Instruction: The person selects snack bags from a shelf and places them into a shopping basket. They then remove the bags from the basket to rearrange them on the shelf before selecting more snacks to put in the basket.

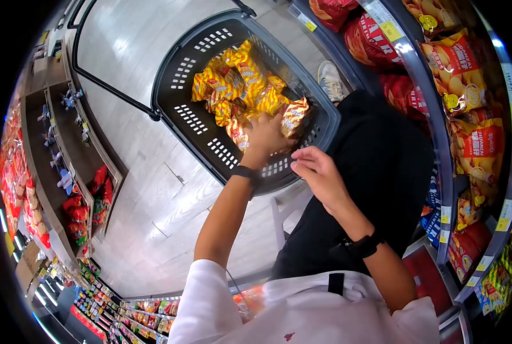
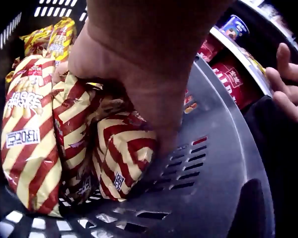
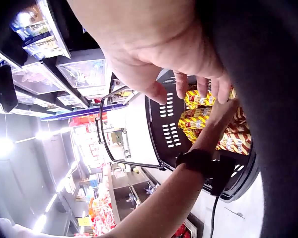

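My left hand (image 1: 266, 135) is down inside a dark grey shopping basket (image 1: 210, 34), among yellow and red striped snack bags (image 1: 247, 69). It holds a cream-and-red striped snack bag (image 2: 124, 153) near the basket's end wall, with the thumb on one side and fingers on the other; most of the fingers are hidden. Another striped bag (image 2: 30, 134) stands upright beside it. My right hand (image 1: 319, 175) hangs just outside the basket rim, fingers loosely bent, holding nothing. In the right wrist view its fingertips (image 3: 159, 93) overlap the basket.
Shelves of red snack bags (image 1: 373, 43) and orange biscuit bags (image 1: 456, 71) line the right side, close to my leg (image 1: 376, 172). The basket's black handle (image 1: 112, 89) is folded out to the left over the pale floor (image 1: 147, 200). A low display rack (image 1: 55, 132) stands further left.
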### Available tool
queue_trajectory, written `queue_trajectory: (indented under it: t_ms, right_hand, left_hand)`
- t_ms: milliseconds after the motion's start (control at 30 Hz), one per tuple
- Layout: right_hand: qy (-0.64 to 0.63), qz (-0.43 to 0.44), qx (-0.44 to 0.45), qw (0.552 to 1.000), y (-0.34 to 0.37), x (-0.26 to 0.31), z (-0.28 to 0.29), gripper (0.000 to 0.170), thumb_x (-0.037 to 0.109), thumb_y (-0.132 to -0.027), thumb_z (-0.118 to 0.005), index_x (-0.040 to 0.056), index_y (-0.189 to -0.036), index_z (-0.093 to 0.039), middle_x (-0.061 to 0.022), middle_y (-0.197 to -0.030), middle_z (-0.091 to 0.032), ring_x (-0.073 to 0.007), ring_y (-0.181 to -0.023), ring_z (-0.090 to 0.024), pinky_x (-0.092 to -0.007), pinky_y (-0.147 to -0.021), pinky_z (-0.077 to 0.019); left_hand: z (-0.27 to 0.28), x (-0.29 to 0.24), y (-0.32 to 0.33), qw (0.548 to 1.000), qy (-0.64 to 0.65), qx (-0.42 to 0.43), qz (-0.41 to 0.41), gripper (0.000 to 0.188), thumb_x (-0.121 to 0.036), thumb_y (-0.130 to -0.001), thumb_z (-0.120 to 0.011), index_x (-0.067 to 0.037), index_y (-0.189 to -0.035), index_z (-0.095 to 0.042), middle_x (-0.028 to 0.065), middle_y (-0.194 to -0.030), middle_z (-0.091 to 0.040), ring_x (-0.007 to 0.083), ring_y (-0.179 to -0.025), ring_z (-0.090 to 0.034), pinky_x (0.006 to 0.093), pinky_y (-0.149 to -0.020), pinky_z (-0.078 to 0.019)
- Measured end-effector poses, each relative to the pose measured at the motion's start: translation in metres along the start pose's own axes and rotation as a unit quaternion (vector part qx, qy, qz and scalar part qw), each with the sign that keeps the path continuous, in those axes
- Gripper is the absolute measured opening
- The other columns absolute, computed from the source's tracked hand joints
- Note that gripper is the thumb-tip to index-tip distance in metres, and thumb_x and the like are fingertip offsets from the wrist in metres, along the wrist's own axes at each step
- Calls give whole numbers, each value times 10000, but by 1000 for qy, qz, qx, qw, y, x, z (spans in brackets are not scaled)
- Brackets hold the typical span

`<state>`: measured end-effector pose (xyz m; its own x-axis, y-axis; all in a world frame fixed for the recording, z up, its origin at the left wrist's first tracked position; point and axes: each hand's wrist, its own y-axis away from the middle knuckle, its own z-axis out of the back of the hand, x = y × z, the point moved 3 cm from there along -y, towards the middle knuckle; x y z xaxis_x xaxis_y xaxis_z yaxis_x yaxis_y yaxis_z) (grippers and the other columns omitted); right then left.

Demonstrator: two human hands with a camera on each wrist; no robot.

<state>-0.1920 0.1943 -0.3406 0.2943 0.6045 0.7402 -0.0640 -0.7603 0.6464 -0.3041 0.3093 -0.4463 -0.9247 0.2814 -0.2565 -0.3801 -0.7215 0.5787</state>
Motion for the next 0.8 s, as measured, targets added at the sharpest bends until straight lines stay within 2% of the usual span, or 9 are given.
queue_trajectory:
  t_ms: [133, 267, 300, 400, 467, 600, 633, 733, 800]
  right_hand:
    - [2, 26, -20, 999, 1, 0, 3, 257, 120, -848, -696, 14, -1066, -612, -99, -1076, -651, -237, -1104, -600, -366, -972, -453]
    - [-6, 77, -41, 996, 13, 14, 3, 329, 119, -827, -726, 16, -1110, -596, -92, -1121, -632, -228, -1115, -585, -375, -980, -453]
    - [19, 125, -62, 990, 21, 24, 2, 403, 127, -808, -748, 16, -1155, -574, -102, -1169, -609, -230, -1132, -572, -380, -986, -452]
    - [61, 208, -115, 969, 34, 35, 1, 743, 180, -748, -824, -7, -1349, -430, -189, -1336, -492, -262, -1249, -493, -418, -1041, -414]
    - [32, 188, -131, 973, 33, 38, 0, 784, 182, -742, -836, -15, -1368, -407, -192, -1357, -475, -260, -1285, -461, -439, -1062, -390]
    - [-121, 147, 27, 981, 32, 76, -13, 735, 138, -729, -848, -6, -1322, -439, -111, -1250, -576, -182, -1148, -570, -338, -984, -458]
    - [-100, 183, -9, 978, 34, 81, -10, 665, 105, -737, -835, -6, -1282, -469, -81, -1175, -618, -147, -1052, -615, -293, -929, -489]
    - [-155, 122, -61, 978, 49, 82, 14, 567, 117, -788, -777, 2, -1269, -500, -106, -1151, -634, -178, -1026, -652, -337, -904, -534]
    - [-249, 169, -68, 951, 66, 91, 32, 513, 113, -835, -716, 4, -1283, -491, -120, -1165, -630, -206, -1041, -660, -366, -907, -547]
  left_hand:
    - [0, 6, -6, 996, 79, 34, 19, 837, -463, -647, -799, -281, -1398, -476, 184, -1302, -491, 458, -1201, -466, 631, -944, -426]
    - [28, 15, 26, 993, 93, -61, -41, 702, -390, -636, -771, -175, -1279, -591, 201, -1216, -531, 428, -1125, -526, 490, -929, -486]
    - [41, 20, 42, 977, 131, -143, -92, 644, -373, -629, -763, -123, -1208, -628, 214, -1185, -539, 407, -1073, -551, 458, -911, -490]
    - [93, 17, 94, 954, 215, -179, -108, 617, -260, -609, -813, -3, -1127, -598, 209, -1141, -532, 366, -1036, -564, 408, -911, -482]
    - [118, 14, 123, 944, 275, -129, -131, 599, -228, -608, -814, 11, -1107, -584, 178, -1122, -512, 317, -1019, -553, 366, -908, -470]
    - [132, 1, 159, 902, 365, -103, -207, 517, -270, -740, -787, -4, -1110, -542, 111, -1111, -502, 212, -1032, -528, 319, -950, -408]
    - [132, 4, 158, 902, 362, -106, -212, 517, -270, -740, -787, -4, -1110, -542, 111, -1111, -502, 212, -1032, -528, 319, -950, -408]
    - [125, 12, 158, 773, 614, -56, -147, 257, -112, -904, -597, -25, -1140, -545, 60, -1062, -570, 150, -1026, -518, 288, -914, -411]
    - [122, 12, 160, 765, 625, -89, -130, 240, -41, -902, -574, -28, -1138, -534, 35, -1088, -571, 113, -1010, -531, 257, -890, -433]
